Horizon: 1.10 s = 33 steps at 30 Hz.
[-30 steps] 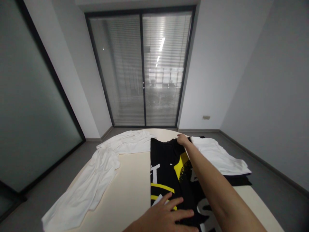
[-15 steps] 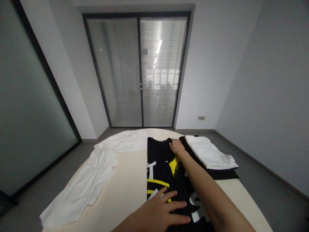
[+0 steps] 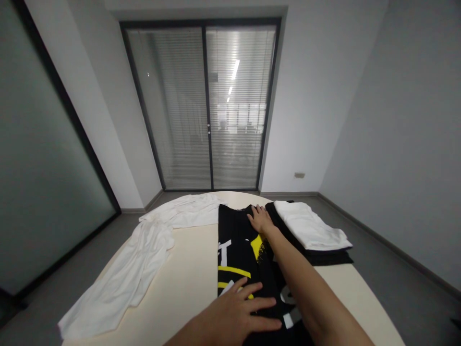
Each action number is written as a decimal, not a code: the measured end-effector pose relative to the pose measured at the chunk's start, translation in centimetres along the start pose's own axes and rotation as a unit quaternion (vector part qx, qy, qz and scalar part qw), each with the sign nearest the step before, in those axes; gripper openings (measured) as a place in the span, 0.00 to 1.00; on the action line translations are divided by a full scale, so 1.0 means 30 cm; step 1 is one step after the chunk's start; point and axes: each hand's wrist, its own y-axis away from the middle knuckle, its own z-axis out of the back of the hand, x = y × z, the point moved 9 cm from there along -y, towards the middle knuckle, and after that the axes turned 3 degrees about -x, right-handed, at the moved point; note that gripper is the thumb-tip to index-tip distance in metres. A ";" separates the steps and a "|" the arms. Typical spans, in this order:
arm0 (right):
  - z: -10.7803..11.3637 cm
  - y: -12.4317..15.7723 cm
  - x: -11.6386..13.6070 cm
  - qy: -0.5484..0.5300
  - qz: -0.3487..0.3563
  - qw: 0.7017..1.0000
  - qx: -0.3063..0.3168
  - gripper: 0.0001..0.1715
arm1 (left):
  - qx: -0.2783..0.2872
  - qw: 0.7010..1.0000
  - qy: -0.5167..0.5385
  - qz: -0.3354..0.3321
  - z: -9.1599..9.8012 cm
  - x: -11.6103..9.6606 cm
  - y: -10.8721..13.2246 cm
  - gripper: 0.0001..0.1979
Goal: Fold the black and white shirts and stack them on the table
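A black T-shirt [image 3: 234, 226] with yellow and white print lies on the table before me, its sides folded inward into a long strip. My left hand [image 3: 245, 307] rests flat on its lower part with fingers spread. Farther up, my right hand [image 3: 260, 219] lies on the shirt's upper right edge near the collar, its fingers stretched out and apart. My right forearm crosses over the shirt's right side and hides part of it. The shirt's near end is cut off by the bottom of the view.
White crumpled clothing [image 3: 126, 274] lies along the left side of the pale table [image 3: 190, 269]. At the right stands a stack of folded black clothes [image 3: 327, 258] with a folded white garment [image 3: 309, 226] on top. Beyond the table is a glass door [image 3: 236, 144] with blinds.
The fingers of my right hand have spread and flattened on the shirt near the collar. My left hand stays in place on the shirt. The view has shifted very slightly.
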 end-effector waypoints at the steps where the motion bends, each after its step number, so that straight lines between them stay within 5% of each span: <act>1: 0.021 0.014 0.012 -0.002 0.009 1.000 -0.016 0.37 | 0.000 1.000 0.010 0.004 0.009 -0.004 0.001 0.24; 8: 0.184 0.201 0.099 -0.034 0.112 0.990 -0.085 0.25 | 0.003 0.999 0.043 0.016 0.050 -0.059 0.007 0.32; 11: 0.219 0.313 0.106 -0.062 0.164 0.980 -0.096 0.20 | -0.057 0.997 0.024 0.036 0.076 -0.050 0.011 0.32; 13: 0.226 0.387 0.087 -0.084 0.177 0.975 -0.106 0.19 | -0.154 0.982 -0.013 0.107 0.120 0.021 0.031 0.27; 15: 0.207 0.448 0.053 -0.095 0.168 0.977 -0.094 0.20 | -0.266 0.934 -0.070 0.228 0.173 0.136 0.088 0.23; 17: 0.173 0.493 0.021 -0.094 0.152 0.981 -0.070 0.22 | -0.300 0.884 -0.111 0.339 0.184 0.252 0.144 0.24; 22: 0.126 0.541 -0.016 -0.057 0.105 0.991 -0.055 0.27 | -0.224 0.861 -0.120 0.441 0.134 0.431 0.168 0.23; 33: 0.076 0.539 -0.015 -0.012 0.054 0.997 -0.059 0.31 | -0.198 0.880 -0.130 0.413 0.167 0.522 0.070 0.24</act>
